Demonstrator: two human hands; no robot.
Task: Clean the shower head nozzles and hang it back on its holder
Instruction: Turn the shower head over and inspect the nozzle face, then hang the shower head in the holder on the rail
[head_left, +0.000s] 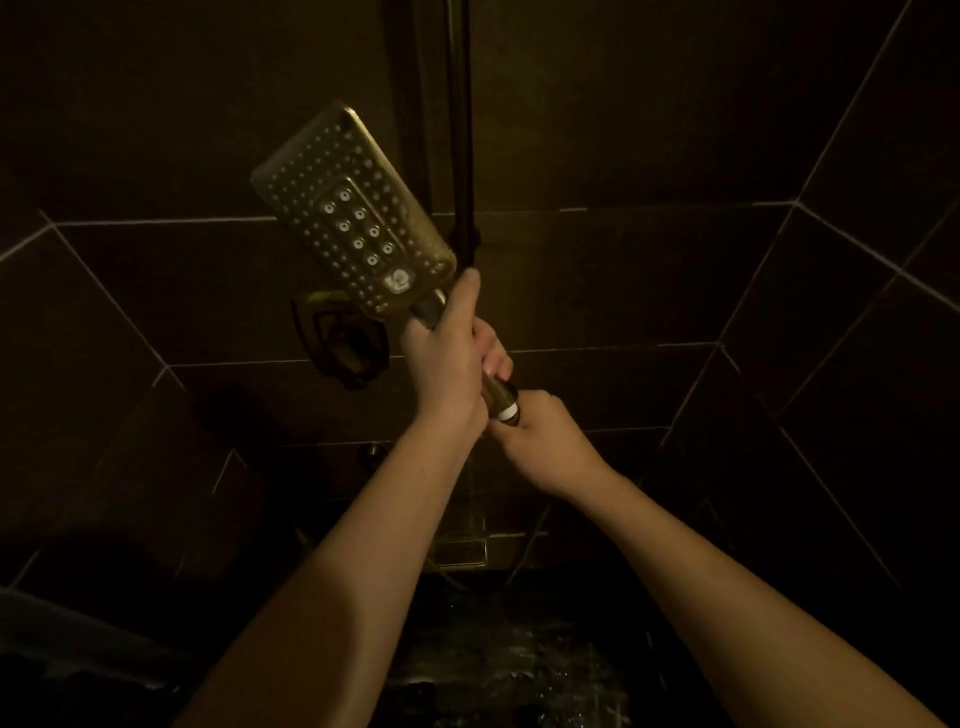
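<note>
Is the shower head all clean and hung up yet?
Not yet. Whether the nozzles are clean is hard to tell in this dim light. The shower head is off the wall, held up with its nozzle face toward the camera. The left hand grips the handle, and the right hand holds the bottom end by the white ring. It has yet to be hung on a holder; the dark bracket behind it may be that.

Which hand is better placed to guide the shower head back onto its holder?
Probably the left hand: it grips the shower head high on the handle; the right hand only holds the handle's bottom end.
</note>
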